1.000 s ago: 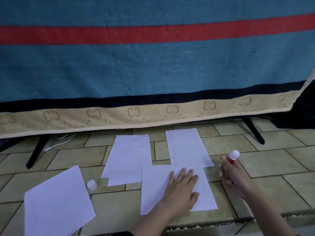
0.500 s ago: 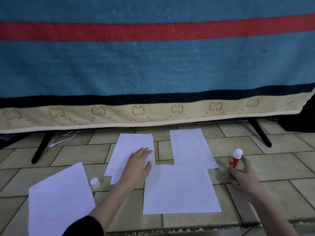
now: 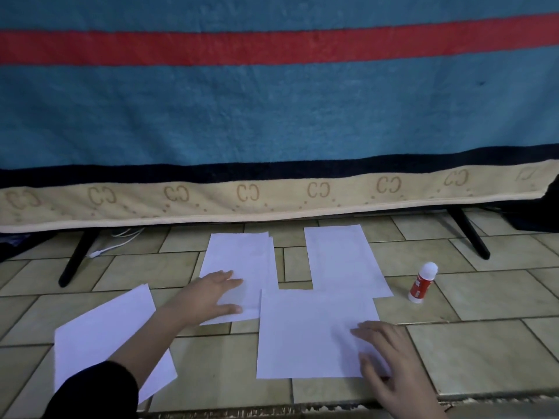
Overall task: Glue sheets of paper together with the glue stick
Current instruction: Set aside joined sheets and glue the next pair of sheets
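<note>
Here, glue stick (image 3: 423, 282) upright, white tip up, left hand (image 3: 211, 294) and right hand (image 3: 390, 355) spread flat on paper sheets (image 3: 311, 331)

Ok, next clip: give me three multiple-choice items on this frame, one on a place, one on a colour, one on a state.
1. Where is the glue stick?
A. In the right hand
B. Standing on the floor tiles, right of the sheets
C. Lying on a sheet

2. What colour is the glue stick's body?
A. Red
B. Blue
C. Green

3. What is the left hand doing?
A. Curled round the glue stick
B. Hanging in the air
C. Resting with straight fingers on the far left sheet

Answers: 1 B, it stands upright on a bare tile, touched by neither hand; 2 A, red below a white top; 3 C, fingers lie flat on the paper.
</note>
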